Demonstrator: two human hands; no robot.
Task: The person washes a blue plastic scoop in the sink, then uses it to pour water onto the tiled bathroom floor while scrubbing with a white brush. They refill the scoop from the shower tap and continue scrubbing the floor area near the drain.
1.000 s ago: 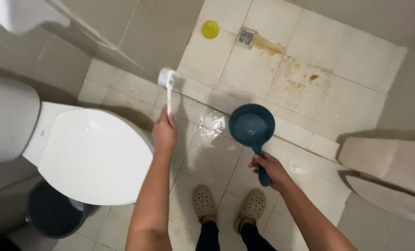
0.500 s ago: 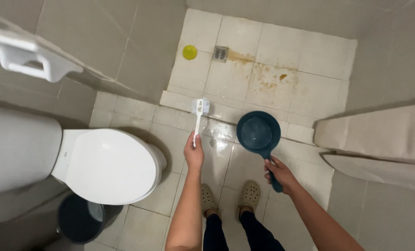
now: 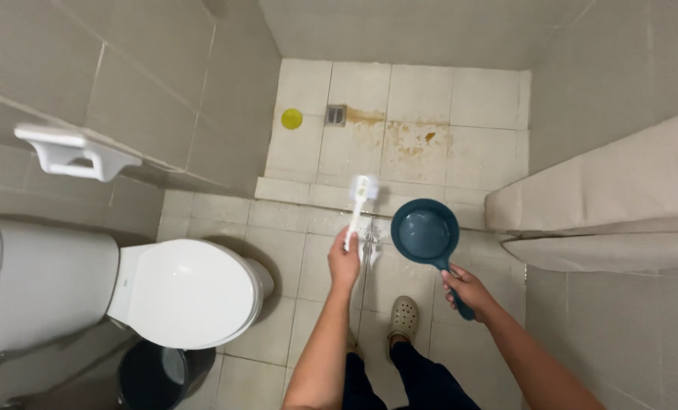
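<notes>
— Two hands show at the lower middle of the frame. What is at far left?

— The closed white toilet [image 3: 183,292], with a dark bin [image 3: 160,376] below it.

— And the left hand [image 3: 344,266]?

— It is wrapped round the handle of a white brush [image 3: 360,199], whose head reaches the floor tiles [image 3: 422,99] at centre.

— And right of that?

— The right hand [image 3: 468,290] grips the handle of a blue dipper [image 3: 425,231], held just beside the brush.

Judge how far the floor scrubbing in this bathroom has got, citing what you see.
Done: tiles by the feet look wet. In hand: left hand holds a white brush at the step, right hand a blue dipper. Left: brown stains near the drain remain.
</notes>
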